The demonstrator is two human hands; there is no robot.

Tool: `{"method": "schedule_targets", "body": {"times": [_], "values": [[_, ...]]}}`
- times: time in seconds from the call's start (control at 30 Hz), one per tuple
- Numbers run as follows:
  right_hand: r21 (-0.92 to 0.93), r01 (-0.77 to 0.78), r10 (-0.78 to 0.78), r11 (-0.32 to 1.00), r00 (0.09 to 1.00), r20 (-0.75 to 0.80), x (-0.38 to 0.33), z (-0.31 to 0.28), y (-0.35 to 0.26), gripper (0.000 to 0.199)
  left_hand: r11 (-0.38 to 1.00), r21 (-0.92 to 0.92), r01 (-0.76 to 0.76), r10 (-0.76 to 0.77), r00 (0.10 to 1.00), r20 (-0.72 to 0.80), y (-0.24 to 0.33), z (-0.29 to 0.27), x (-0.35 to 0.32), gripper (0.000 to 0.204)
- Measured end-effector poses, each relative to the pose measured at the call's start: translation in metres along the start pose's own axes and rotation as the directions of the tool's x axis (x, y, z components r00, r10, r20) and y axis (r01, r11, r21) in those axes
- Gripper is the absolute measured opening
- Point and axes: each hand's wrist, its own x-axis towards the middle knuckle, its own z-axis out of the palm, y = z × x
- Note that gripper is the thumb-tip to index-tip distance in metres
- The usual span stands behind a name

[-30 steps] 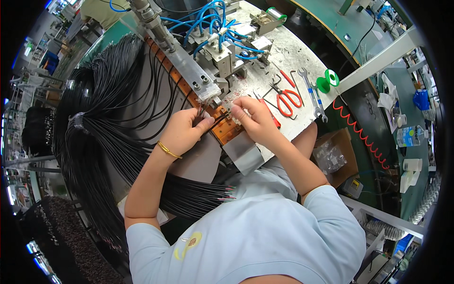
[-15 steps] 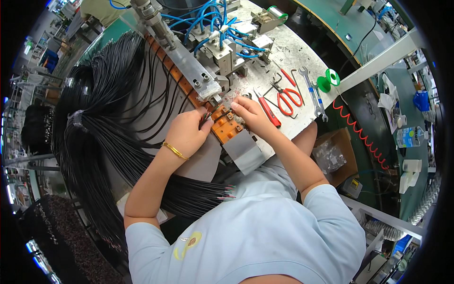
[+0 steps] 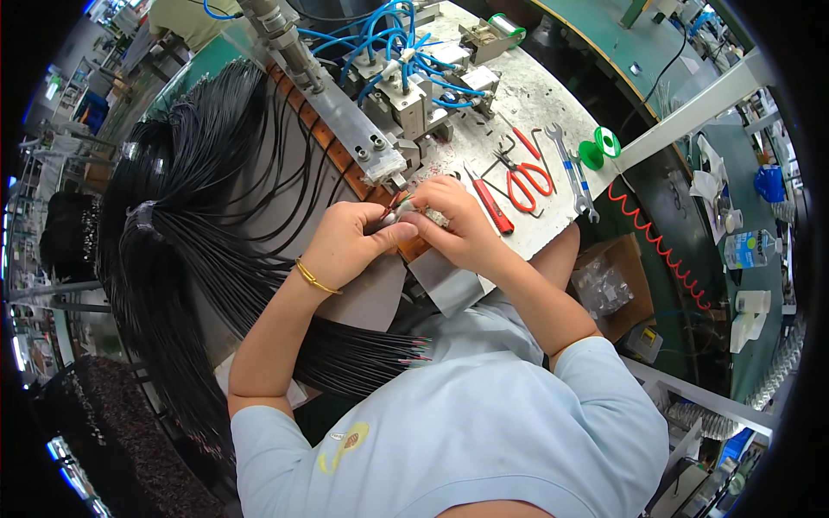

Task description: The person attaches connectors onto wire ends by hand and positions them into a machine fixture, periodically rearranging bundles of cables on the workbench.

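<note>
In front of the machine, my left hand point(image 3: 344, 243) and my right hand point(image 3: 464, 226) meet, thumbs and fingers pinched together. Between them they grip the end of a black cable, where thin coloured wires point(image 3: 402, 201) fan out. An orange fixture strip point(image 3: 414, 249) lies under my hands, largely covered by them. Just beyond the fingertips is the metal arm of the machine point(image 3: 367, 147). To the left hangs a big bundle of black cables point(image 3: 211, 259), tied with clear wrap; some strands run across toward the fixture.
On the white worktop right of my hands lie a red-handled cutter knife point(image 3: 492, 207), red pliers point(image 3: 528, 186), hex keys and wrenches point(image 3: 572, 168). Green solder spools point(image 3: 604, 142) stand at its edge. Blue air tubes point(image 3: 380, 39) loop over the machine. A cardboard box point(image 3: 617, 285) sits below right.
My right hand has moved left and closed in beside my left hand. The left hand has shifted slightly right and down, and the coloured wires are now between both hands' fingers.
</note>
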Motion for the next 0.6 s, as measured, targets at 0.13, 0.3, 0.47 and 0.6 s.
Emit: {"method": "schedule_targets", "body": {"times": [0.13,0.3,0.47,0.6], "values": [[0.057,-0.082,0.079,0.995,0.995,0.058,-0.002,-0.005,-0.004,0.010,0.996,0.040,-0.076,0.077,0.996,-0.040,-0.010,-0.004,0.004,0.022],[0.071,-0.129,0.125,0.989,0.990,0.061,0.000,-0.006,-0.011,0.011,0.976,-0.003,-0.219,0.217,0.970,-0.109,-0.021,0.002,0.007,0.018],[-0.188,0.038,-0.040,0.981,0.999,-0.007,0.001,0.002,-0.014,0.010,0.989,0.082,-0.126,0.140,0.973,-0.184,-0.018,0.007,0.007,0.018],[-0.354,0.058,-0.048,0.934,0.998,0.037,-0.006,0.003,-0.018,0.009,0.995,0.052,-0.085,0.091,0.985,-0.145,-0.021,0.004,0.007,0.012]]}}
